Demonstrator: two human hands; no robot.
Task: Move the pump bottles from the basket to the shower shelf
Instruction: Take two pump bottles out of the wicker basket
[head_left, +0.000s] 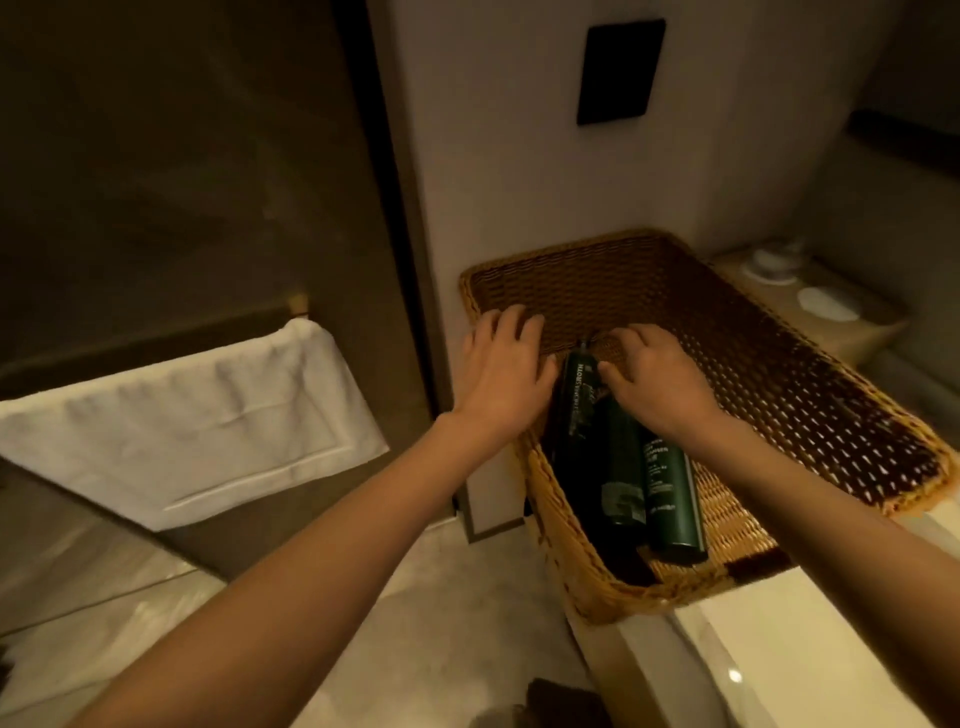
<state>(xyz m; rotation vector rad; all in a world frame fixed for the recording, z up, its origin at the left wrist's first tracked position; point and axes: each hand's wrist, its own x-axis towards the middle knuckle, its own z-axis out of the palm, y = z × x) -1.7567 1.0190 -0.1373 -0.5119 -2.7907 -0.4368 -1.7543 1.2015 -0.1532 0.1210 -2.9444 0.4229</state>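
Observation:
A woven wicker basket (810, 395) rests on a pale ledge at the right. Dark green pump bottles lie on their sides in its near left part: a left bottle (574, 410), a middle bottle (621, 478) and a right bottle (670, 499). My left hand (501, 371) hovers over the basket's left rim beside the left bottle, fingers spread. My right hand (657, 376) is over the bottles' upper ends, fingers apart and touching the tops. Neither hand visibly grips a bottle. The pump heads are mostly hidden under my hands.
A white towel (187, 421) hangs over a rail on a dark glass panel (182, 171) at the left. A black wall plate (621, 70) is above the basket. White dishes (826, 306) sit on a counter at the far right. The pale floor (415, 623) lies below.

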